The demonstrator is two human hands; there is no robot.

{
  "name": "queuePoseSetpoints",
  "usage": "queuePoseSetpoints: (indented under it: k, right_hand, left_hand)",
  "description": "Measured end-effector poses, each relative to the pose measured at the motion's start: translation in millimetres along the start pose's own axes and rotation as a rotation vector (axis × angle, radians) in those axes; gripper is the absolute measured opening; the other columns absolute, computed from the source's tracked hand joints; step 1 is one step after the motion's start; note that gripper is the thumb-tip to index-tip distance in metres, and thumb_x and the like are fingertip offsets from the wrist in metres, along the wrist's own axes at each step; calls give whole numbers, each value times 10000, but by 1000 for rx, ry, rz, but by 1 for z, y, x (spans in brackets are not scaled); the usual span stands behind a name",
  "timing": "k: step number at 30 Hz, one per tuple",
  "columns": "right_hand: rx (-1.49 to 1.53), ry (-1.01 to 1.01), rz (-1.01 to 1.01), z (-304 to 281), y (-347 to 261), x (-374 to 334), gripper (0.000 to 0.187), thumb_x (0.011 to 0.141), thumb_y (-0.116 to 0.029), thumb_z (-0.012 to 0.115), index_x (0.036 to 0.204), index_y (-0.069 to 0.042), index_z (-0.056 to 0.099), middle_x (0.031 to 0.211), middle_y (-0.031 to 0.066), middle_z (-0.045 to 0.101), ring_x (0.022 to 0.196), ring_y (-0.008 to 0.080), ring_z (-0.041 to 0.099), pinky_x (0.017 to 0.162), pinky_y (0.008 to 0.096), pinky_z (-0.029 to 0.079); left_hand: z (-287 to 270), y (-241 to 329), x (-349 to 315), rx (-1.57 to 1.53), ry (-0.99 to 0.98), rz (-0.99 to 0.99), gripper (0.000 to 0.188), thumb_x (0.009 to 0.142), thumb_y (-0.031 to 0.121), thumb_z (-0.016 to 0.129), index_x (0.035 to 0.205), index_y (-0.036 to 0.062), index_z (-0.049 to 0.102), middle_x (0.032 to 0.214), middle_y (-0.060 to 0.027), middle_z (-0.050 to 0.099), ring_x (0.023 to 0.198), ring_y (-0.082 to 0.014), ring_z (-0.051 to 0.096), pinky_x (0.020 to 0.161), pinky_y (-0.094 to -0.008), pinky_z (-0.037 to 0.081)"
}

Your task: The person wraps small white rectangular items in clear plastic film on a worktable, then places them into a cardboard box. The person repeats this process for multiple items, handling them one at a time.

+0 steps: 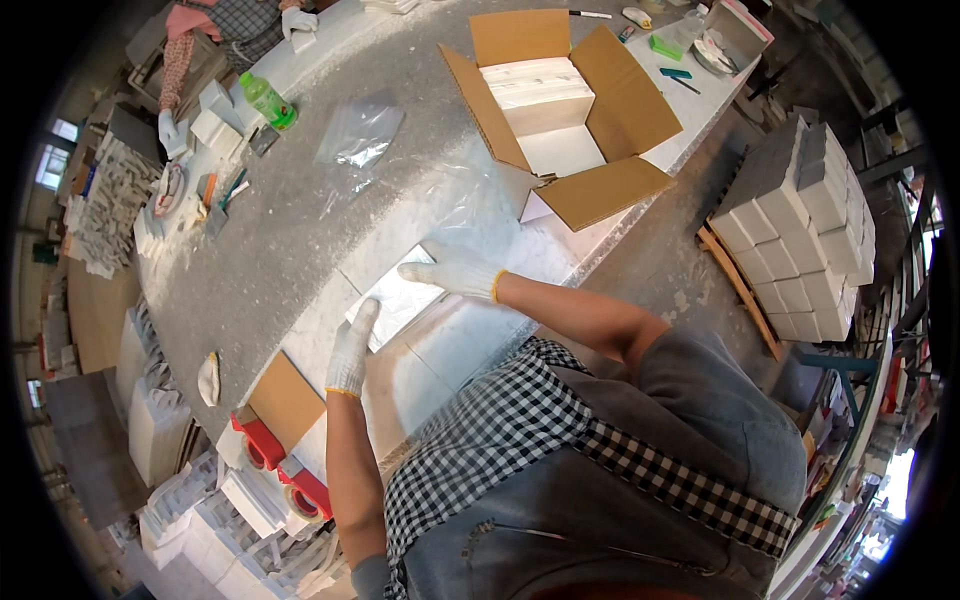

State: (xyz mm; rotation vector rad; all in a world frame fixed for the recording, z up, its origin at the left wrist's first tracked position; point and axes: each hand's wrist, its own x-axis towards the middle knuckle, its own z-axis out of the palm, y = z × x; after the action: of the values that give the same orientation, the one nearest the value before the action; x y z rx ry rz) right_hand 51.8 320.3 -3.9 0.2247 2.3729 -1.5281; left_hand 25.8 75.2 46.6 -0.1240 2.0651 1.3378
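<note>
We cannot make out what the clear bag [400, 300] wraps; it lies on the grey table [270, 240]. Our left hand [352, 350] presses flat on its near edge, fingers together; our right hand [455, 268] rests spread on its far edge. Beyond, the open cardboard box [565, 115] holds white slabs [535, 95].

The right hand [455, 268] covers the far right corner of the flat white piece [400, 300]; the left hand [352, 345] covers its near left edge, and clear film blurs its surface. The person's own apron hides the near table [300, 200] edge. Inside the open cardboard box [560, 110], the flaps hide the lower contents. A co-worker [230, 30] at the far left is cut off by the dark rim. Small tools [225, 190] there are too small to tell.
</note>
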Motion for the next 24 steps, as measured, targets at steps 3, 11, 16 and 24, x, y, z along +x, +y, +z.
queuePoseSetpoints:
  k: [3,11,16,24]
  right_hand:
    - [80,17,-46,-1,-2,-3,826,910,-616,634,1416,27,522,1310,287,627,1244,394,599,1049,420,452]
    - [266,61,-296,9,12,-49,691,885,-387,761,1418,-19,523,1379,221,571,1305,310,536,1106,374,410]
    - [73,-35,-351,-1,22,-61,1064,833,-369,820,1618,-1,202,1560,267,414,1447,349,421,1189,379,346]
    - [-214,-142,-659,0,69,-80,1296,694,-260,929,1637,-12,76,1578,298,369,1457,380,403,1195,388,352]
  left_hand:
    - [7,-8,-2,-106,73,54,808,917,558,690,1405,-74,562,1344,-161,637,1234,-233,588,1070,-340,432]
    - [30,-38,-32,-288,84,279,873,849,335,766,1504,-79,366,1324,-206,602,1235,-275,592,1028,-349,492]
    - [36,-61,-41,-216,163,327,1096,692,324,872,1525,-91,293,1301,-258,598,1216,-310,607,1004,-383,518]
    - [45,-74,-63,312,128,387,1385,522,293,993,1554,-94,155,1339,-277,573,1228,-371,610,984,-418,534]
